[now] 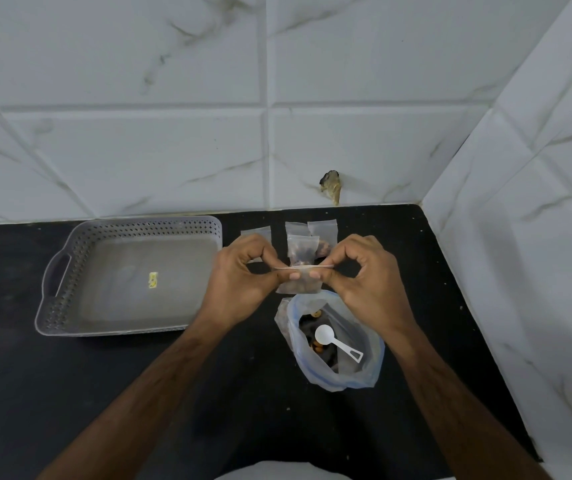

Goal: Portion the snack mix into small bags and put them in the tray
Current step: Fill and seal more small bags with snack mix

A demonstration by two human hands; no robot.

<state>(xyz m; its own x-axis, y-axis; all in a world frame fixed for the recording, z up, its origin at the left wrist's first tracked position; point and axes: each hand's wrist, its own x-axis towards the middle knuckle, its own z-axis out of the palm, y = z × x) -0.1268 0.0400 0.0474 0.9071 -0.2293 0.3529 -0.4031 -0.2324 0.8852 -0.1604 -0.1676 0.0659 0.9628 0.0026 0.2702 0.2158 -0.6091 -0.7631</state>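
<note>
While the small bag [299, 284] is held up above the dark counter [173, 393], its zip strip is pinched between thumb and forefinger of the left hand [243, 271] at one end and of the right hand [364, 271] at the other, so both hands are clamped on the same top edge. A portion of snack mix can be seen in its lower half. It is judged to be light, thin and limp, with slippery film; a firm hold is best taken at the stiffer seal strip, not the sagging belly, which would crush the contents. Directly below, the large bag [338, 344] of mix stands open with a white scoop [334, 341] lying inside. Beyond the hands, a filled bag [303, 249] and flat empty bags [322, 226] lie on the counter. To the left, the grey perforated tray [70, 271] is seen holding no bags yet.
</note>
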